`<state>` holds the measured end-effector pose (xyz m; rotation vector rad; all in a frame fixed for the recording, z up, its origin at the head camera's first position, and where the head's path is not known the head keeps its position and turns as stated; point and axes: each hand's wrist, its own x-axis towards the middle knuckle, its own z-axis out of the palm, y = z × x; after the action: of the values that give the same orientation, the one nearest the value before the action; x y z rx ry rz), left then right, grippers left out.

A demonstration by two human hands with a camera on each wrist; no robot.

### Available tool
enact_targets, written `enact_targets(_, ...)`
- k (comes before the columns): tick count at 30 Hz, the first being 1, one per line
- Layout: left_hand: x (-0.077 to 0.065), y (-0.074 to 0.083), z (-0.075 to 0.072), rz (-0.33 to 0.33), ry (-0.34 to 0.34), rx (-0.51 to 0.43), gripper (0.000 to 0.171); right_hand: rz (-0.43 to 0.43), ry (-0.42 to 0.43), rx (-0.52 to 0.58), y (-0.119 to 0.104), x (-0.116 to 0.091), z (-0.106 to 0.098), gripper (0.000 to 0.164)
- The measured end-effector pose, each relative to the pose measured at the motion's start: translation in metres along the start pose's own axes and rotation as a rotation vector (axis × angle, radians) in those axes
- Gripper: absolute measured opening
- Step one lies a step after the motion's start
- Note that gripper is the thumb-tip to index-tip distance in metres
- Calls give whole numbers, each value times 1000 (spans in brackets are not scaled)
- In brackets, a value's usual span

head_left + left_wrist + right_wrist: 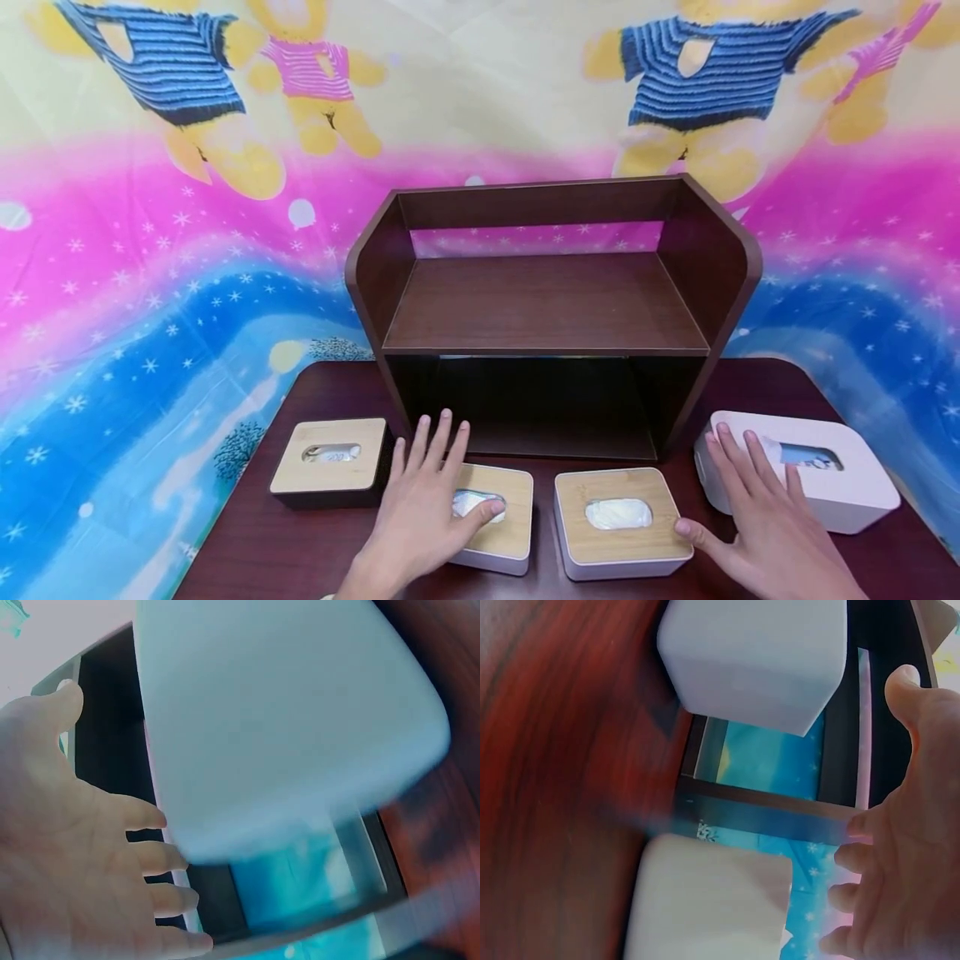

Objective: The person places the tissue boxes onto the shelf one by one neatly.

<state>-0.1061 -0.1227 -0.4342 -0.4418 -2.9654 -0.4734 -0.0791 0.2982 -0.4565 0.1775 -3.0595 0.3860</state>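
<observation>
The left hand hides part of one tissue box (both wrist views are blurred).

The camera on my head looks forward and down from above the near edge of the desk, taking in the whole brown shelf and the patterned cloth behind it. The one on my left wrist sits low and very close, looking up past my left palm at a blurred white box. The right wrist camera is just as near, tilted sideways beside my right hand. All three views share the shelf.
</observation>
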Motion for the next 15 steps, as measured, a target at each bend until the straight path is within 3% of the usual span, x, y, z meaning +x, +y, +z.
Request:
enact_targets(7,2,22,8,69,-18,-98,105,-28,13,22,-5,-3,7,118)
enact_targets(15,2,45,14,120,-25,-105,105,-66,6,100,-12,-6,12,118)
